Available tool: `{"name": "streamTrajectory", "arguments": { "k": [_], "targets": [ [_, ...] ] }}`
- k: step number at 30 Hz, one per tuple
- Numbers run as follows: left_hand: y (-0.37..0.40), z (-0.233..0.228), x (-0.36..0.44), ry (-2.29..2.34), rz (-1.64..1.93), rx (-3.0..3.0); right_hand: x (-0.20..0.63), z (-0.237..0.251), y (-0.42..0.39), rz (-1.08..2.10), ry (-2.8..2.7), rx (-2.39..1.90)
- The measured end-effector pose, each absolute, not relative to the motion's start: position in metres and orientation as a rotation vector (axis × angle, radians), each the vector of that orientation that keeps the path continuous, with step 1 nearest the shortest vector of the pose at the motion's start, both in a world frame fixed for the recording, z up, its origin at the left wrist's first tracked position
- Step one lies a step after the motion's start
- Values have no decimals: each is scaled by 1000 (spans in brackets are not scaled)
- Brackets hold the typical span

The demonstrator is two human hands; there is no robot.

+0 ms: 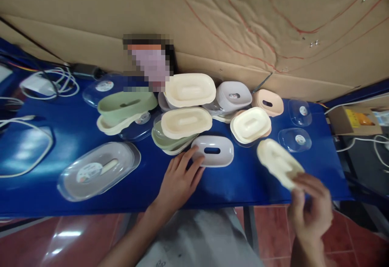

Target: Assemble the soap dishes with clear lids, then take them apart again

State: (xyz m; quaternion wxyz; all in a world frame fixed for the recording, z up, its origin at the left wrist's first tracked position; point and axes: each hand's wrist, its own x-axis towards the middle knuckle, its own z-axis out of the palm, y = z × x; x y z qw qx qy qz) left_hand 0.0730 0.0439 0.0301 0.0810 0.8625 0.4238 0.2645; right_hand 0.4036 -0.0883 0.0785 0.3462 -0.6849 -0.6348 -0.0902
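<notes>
The right hand (311,210) has its grip clamped on the near end of a cream tray (278,162), pinched by the fingertips so the piece tilts clear of the blue bench (252,182) with its far end free. Just left of that grip, the left hand (179,182) lies flat, fingers spread and closed on nothing, its tips touching the rim of a grey slotted tray (213,150), seemingly to steady it. Beyond both grips sit stacked cream and green trays (186,122), and further left a clear lid (99,169) lies alone
</notes>
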Motion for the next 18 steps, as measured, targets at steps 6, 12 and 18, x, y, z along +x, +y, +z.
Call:
{"name": "streamTrajectory", "arguments": {
  "k": [6,12,18],
  "targets": [
    [35,42,62,1082,819,2506,335,29,-126,44,-2124,-1542],
    [7,45,29,766,609,2640,324,33,-63,92,-2162,-1502],
    [-9,30,16,1038,767,2574,320,53,1,-21,-2258,-1465]
  ]
}}
